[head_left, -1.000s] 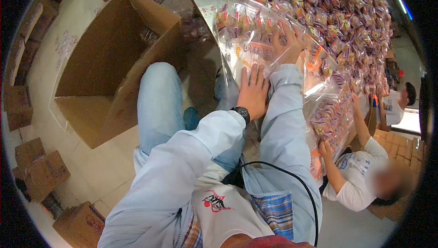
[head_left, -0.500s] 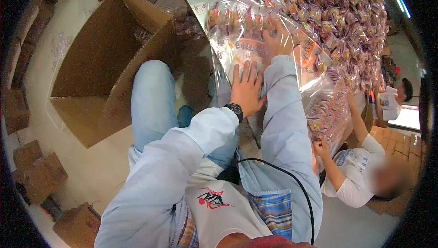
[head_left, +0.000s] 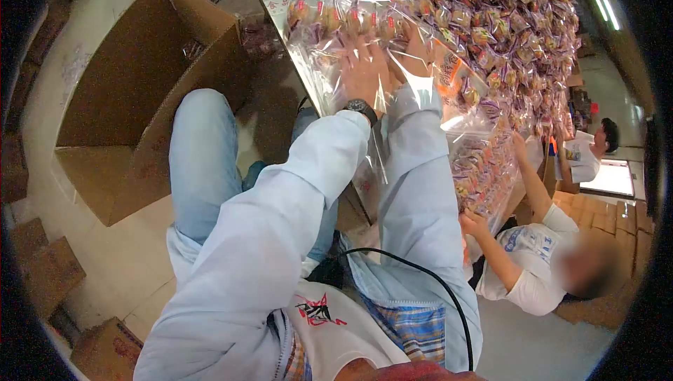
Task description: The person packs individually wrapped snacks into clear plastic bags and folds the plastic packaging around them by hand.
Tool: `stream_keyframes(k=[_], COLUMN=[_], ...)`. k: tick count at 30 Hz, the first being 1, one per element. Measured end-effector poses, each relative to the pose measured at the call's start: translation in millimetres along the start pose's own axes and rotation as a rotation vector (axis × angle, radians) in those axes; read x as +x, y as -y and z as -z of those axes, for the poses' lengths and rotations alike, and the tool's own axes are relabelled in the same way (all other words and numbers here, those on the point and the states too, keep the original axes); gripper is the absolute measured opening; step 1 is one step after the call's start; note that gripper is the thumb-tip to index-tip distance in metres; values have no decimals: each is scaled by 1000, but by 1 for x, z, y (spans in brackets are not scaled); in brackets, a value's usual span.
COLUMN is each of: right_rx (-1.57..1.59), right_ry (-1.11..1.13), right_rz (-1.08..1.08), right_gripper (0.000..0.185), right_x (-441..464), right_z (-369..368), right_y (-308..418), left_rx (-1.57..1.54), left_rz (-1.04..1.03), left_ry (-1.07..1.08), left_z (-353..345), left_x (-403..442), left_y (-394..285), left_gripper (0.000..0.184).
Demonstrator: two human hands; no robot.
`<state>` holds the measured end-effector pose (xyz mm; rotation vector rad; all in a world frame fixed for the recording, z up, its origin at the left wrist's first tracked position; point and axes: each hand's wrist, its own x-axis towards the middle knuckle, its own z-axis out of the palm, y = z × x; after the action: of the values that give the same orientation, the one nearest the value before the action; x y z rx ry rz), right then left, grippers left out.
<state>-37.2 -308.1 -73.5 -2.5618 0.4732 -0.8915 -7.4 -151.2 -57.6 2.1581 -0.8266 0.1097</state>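
Note:
My left hand [head_left: 364, 76], with a black watch at the wrist, lies flat under clear film, its fingers stretched toward a row of wrapped snack packets [head_left: 350, 18]. Close beside it, my right hand [head_left: 415, 55] is also under the film, its fingers extended to the same row. Both hands appear to be inside the mouth of a large clear plastic bag [head_left: 382, 146], whose loose edge hangs over my wrists. Glare on the film partly hides the fingertips. Orange print [head_left: 450, 72] shows on plastic to the right of my hands.
A big heap of wrapped packets [head_left: 505, 23] covers the table [head_left: 298, 51] behind and to the right. An open cardboard box [head_left: 126, 79] stands at the left. On the right, a co-worker's hands [head_left: 477, 223] hold a filled bag [head_left: 484, 164]; another person [head_left: 585, 157] is farther off.
My left hand has moved forward from on top of the bag to under its film, beside the packets. The right hand stays by the row, and the view has shifted slightly.

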Motion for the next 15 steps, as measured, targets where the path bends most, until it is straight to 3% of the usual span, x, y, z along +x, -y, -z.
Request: stream_keyframes(k=[4, 5, 9, 12, 13, 15], right_rx=[59, 50, -139, -353, -421, -499], right_ry=[33, 36, 22, -2, -10, -79], right_rz=[-11, -13, -26, -78, -92, -61], right_gripper=[63, 61, 53, 49, 47, 44], right_x=[9, 4, 4, 11, 11, 9], right_z=[11, 15, 21, 23, 22, 17], right_y=[15, 17, 23, 28, 29, 27], left_rx=[18, 337, 609, 288, 295, 348], left_rz=[-160, -218, -303, -264, -313, -315], left_ry=[-48, -19, 128, 139, -19, 33], left_z=[11, 17, 4, 3, 2, -1], left_x=[18, 22, 56, 65, 67, 72], left_y=[-5, -6, -4, 3, 3, 5], left_gripper=[78, 70, 56, 54, 52, 58])
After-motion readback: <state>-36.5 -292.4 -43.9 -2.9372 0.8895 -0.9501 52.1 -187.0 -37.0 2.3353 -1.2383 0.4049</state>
